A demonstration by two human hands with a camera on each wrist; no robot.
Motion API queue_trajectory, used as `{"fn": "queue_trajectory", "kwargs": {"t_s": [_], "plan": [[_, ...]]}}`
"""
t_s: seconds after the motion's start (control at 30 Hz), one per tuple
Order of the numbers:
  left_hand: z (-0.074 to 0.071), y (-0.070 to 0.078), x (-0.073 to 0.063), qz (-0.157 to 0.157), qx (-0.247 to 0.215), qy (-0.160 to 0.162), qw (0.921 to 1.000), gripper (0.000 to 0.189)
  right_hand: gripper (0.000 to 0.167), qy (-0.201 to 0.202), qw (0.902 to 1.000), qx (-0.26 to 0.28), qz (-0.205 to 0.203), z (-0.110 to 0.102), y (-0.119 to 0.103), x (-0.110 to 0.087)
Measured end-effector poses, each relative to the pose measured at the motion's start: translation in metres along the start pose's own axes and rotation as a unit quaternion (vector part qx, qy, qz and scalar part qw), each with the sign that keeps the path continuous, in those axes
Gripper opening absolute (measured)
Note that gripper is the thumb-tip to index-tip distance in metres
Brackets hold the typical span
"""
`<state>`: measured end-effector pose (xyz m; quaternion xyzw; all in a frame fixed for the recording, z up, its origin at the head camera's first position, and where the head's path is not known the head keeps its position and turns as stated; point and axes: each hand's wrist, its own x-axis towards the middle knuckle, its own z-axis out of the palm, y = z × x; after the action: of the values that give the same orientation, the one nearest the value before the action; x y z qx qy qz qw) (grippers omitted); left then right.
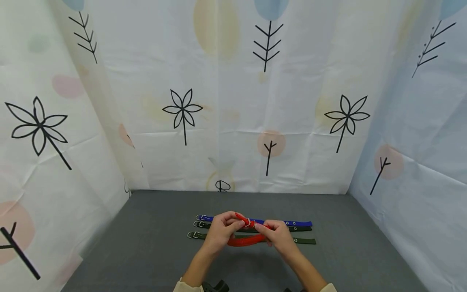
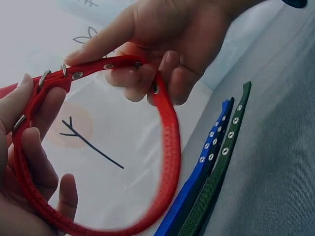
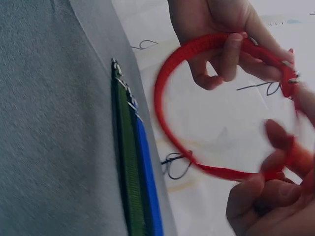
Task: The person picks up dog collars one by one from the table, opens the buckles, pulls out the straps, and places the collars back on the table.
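Note:
A red pet collar (image 1: pixel 246 241) is bent into a loop and held above the table between both hands. My left hand (image 1: pixel 219 232) pinches it at the metal buckle (image 2: pixel 44 78), where the strap end passes through. Thumb and fingers of my right hand (image 1: pixel 281 239) grip the strap just beside the buckle, on the part with metal eyelets. In the left wrist view, the right hand's curled fingers also touch the collar's lower run (image 2: pixel 170 142). The right wrist view shows the loop (image 3: pixel 160 93) hanging round between the hands, partly blurred.
Behind the hands, a blue collar (image 1: pixel 302 224), a black collar (image 1: pixel 305 228) and a green collar (image 1: pixel 305 241) lie side by side on the grey table (image 1: pixel 146 243), buckles to the left. Patterned white cloth (image 1: pixel 226 154) walls the back and sides.

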<state>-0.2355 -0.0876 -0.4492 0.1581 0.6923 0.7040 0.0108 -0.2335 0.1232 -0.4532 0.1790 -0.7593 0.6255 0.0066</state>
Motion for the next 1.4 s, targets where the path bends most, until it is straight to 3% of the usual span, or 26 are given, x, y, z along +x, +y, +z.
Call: {"fn": "queue_trajectory", "kwargs": {"t_s": [0.13,0.37,0.57,0.87,1.0,1.13,1.23,1.4], "plan": [[0.002,-0.004,-0.001,0.018,0.043,0.004,0.9989,0.017,0.019,-0.034,0.9991,-0.024,-0.004,-0.005,-0.005,0.001],[0.004,-0.009,-0.001,0.054,0.091,0.003,0.9944,0.016,0.027,-0.101,0.9948,0.01,-0.009,-0.008,-0.014,0.004],[0.003,-0.008,-0.002,0.046,0.081,-0.001,0.9956,0.018,0.027,-0.12,0.992,0.036,0.01,-0.008,-0.015,0.005],[-0.001,-0.007,-0.004,0.039,0.061,-0.023,0.9971,0.018,0.021,-0.115,0.9929,-0.03,0.008,-0.008,-0.008,0.006],[-0.006,-0.006,-0.004,0.019,0.043,-0.062,0.997,0.023,0.017,-0.114,0.9912,-0.065,-0.017,-0.009,-0.004,0.008],[-0.012,-0.007,-0.004,-0.001,0.025,-0.139,0.99,0.032,0.023,-0.133,0.9858,-0.1,-0.024,-0.012,-0.003,0.007],[-0.017,-0.006,-0.005,-0.011,0.02,-0.186,0.9823,0.036,0.029,-0.166,0.9794,-0.113,-0.023,-0.015,-0.005,0.005],[-0.026,0.0,-0.005,-0.016,0.004,-0.232,0.9727,0.036,0.032,-0.232,0.9662,-0.111,-0.017,-0.023,-0.004,0.006]]}}
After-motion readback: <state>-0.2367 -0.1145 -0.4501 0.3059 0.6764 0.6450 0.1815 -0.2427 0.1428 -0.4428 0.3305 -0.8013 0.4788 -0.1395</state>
